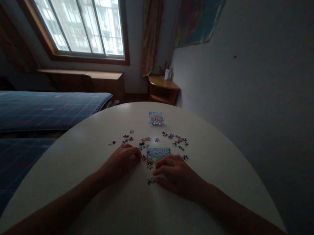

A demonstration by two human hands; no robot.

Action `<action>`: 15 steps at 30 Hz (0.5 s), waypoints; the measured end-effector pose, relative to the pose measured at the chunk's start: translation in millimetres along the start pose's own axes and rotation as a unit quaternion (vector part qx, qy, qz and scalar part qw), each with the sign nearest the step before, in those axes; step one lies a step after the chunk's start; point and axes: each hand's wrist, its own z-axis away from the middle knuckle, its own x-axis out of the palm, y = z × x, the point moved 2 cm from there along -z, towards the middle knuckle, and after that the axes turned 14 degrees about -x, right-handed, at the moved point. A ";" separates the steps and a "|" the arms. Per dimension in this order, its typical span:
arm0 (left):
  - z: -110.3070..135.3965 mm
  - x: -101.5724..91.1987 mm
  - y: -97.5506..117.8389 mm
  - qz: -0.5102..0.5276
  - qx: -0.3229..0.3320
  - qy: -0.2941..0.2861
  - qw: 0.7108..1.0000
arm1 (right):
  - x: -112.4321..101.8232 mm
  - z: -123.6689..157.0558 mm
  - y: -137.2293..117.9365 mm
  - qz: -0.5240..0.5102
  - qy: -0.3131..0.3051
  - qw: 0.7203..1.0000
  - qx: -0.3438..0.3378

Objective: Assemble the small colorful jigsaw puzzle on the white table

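A partly assembled jigsaw puzzle (158,153) lies on the round white table (213,156) between my hands. My left hand (121,162) rests on the table just left of it, fingers curled, tips touching a loose piece at the puzzle's left edge. My right hand (176,175) lies flat below and right of the puzzle, fingers stretched toward it. One loose piece (150,181) sits by my right thumb. Several loose pieces (147,140) are scattered beyond the puzzle.
A small picture card (156,118) lies farther back on the table. A bed with a blue checked cover (42,108) stands to the left, a wooden corner shelf (162,87) behind, and a wall close on the right.
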 end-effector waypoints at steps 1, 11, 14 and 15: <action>0.5 1.6 1.2 0.002 -0.002 0.000 1.000 | 0.7 -0.3 -0.6 -0.003 -0.001 1.000 0.000; 6.8 6.4 6.9 -0.048 0.071 0.045 0.995 | -18.2 5.7 30.9 0.025 0.054 0.989 0.137; 8.2 3.2 4.3 -0.083 0.080 0.055 0.992 | -29.9 15.9 58.5 0.065 0.086 0.972 0.207; 8.3 1.8 3.3 -0.097 0.077 0.061 0.990 | -31.8 19.7 67.8 0.081 0.094 0.966 0.228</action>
